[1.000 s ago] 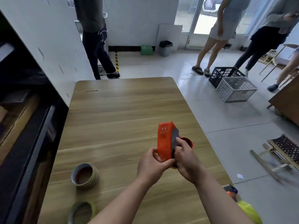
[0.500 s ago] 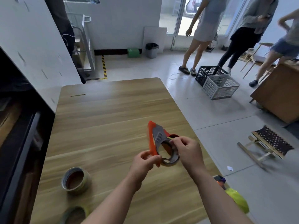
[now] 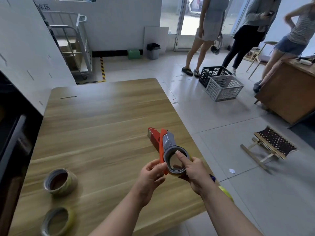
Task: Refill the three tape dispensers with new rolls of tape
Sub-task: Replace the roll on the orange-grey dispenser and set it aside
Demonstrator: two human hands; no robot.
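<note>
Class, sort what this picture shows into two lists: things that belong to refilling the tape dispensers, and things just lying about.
Job: orange dispenser, gripped by the left hand; roll at its hub, held by the right hand; red dispenser on the table; far spare roll; near spare roll.
Lying about: black crate; grey crate; bin; green box; folding stool.

left hand (image 3: 151, 174) and right hand (image 3: 194, 172) holding an orange tape dispenser (image 3: 167, 144) over a wooden table (image 3: 102, 125)
</note>
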